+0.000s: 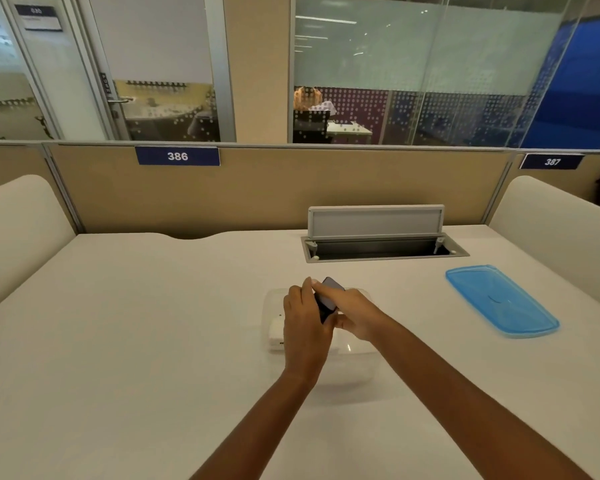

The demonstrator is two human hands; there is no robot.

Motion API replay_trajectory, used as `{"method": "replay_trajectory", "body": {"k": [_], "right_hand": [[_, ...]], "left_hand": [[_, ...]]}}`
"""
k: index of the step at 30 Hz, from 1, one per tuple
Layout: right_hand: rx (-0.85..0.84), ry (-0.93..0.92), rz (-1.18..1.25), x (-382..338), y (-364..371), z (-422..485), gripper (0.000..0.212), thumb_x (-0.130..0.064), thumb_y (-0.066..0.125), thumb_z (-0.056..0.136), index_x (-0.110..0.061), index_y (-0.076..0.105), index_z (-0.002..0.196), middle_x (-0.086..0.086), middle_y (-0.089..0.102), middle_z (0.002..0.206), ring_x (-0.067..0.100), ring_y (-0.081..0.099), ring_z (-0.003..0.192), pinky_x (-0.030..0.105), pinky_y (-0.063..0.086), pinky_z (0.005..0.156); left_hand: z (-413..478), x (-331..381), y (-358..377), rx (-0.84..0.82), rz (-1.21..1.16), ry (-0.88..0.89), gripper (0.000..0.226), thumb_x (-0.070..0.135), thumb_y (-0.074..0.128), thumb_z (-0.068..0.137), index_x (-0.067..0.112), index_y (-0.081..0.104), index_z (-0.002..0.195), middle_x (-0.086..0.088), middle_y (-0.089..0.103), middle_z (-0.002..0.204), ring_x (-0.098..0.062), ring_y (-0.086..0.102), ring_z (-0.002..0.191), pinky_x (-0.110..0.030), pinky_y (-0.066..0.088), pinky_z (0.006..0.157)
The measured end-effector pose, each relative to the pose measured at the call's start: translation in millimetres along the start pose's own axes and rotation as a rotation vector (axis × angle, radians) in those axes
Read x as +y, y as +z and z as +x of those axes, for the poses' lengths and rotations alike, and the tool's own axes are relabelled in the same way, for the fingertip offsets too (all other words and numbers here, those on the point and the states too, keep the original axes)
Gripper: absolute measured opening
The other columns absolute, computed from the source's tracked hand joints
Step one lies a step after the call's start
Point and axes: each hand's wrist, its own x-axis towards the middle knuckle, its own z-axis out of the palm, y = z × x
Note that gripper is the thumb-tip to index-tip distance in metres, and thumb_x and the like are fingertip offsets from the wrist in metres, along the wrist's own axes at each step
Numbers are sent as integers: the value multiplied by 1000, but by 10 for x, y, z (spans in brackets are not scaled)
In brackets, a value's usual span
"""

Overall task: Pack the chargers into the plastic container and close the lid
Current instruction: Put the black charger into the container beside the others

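A clear plastic container (355, 358) stands open on the white desk, near the middle. A white charger (276, 332) lies inside it at the left wall. Both my hands hover over the container and hold a dark flat charger (329, 295) tilted on edge between them. My left hand (305, 327) grips its left side, and my right hand (355, 315) presses it from the right with a finger along the top. The blue lid (499, 301) lies flat on the desk, apart, to the right.
An open cable hatch (378, 249) with its grey flap raised sits in the desk behind the container. A tan partition (257, 192) closes the back of the desk, and cream side panels (18, 230) flank it.
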Motion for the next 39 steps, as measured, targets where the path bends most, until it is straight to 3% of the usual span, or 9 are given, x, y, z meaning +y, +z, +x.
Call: {"method": "replay_trajectory", "body": {"k": [7, 11, 13, 16, 18, 21, 36, 39], "right_hand": [[57, 47, -105, 4, -202, 141, 38, -22, 54, 92, -1, 47, 123, 19, 60, 116, 24, 59, 85, 32, 49, 77], [129, 4, -345, 65, -263, 316, 41, -23, 62, 86, 1, 48, 117, 22, 61, 118, 32, 62, 103, 34, 52, 86], [166, -15, -534, 104, -256, 387, 45, -25, 65, 83, 1, 50, 116, 18, 62, 109, 28, 61, 97, 33, 52, 85], [189, -38, -759, 180, -220, 446, 39, -25, 65, 83, 3, 59, 109, 8, 58, 78, 19, 55, 77, 24, 45, 63], [186, -34, -869, 241, -183, 474, 38, -24, 65, 83, 2, 60, 109, 12, 62, 86, 20, 56, 79, 24, 45, 63], [165, -29, -1013, 343, -125, 533, 36, -20, 61, 85, -1, 56, 115, 14, 63, 117, 25, 60, 104, 28, 49, 83], [295, -5, -992, 566, -108, 809, 25, -10, 61, 86, -3, 60, 110, 12, 65, 117, 26, 62, 108, 28, 50, 90], [319, -9, -988, 581, -107, 819, 5, -10, 58, 88, -8, 58, 84, 13, 66, 115, 27, 63, 106, 29, 51, 88]], "left_hand": [[-104, 63, 107, -136, -54, 137, 59, 20, 61, 88, 14, 33, 140, -7, 49, 137, -18, 48, 124, -25, 41, 105], [-42, -69, 52, -244, -17, 191, 56, 24, 57, 90, 16, 33, 140, -4, 46, 141, -16, 43, 129, -22, 35, 107], [55, -216, -33, -233, 56, 182, 50, 26, 53, 92, 15, 36, 138, -5, 44, 142, -17, 38, 131, -22, 31, 109], [202, -459, -161, -222, 287, 103, 49, 28, 46, 95, 12, 33, 140, -10, 36, 148, -23, 29, 139, -28, 28, 114], [264, -585, -225, -255, 427, 18, 53, 30, 41, 97, 9, 26, 143, -12, 27, 153, -27, 19, 144, -33, 23, 118], [276, -716, -258, -331, 504, -57, 56, 31, 36, 98, 7, 17, 146, -14, 17, 157, -31, 9, 146, -38, 18, 120], [209, -853, -175, -359, 366, -100, 59, 21, 34, 98, 7, 6, 148, -10, 12, 159, -27, 4, 148, -39, 16, 120], [205, -854, -172, -355, 354, -105, 58, 21, 34, 98, 7, 7, 148, -11, 13, 159, -26, 5, 148, -39, 16, 120]]}}
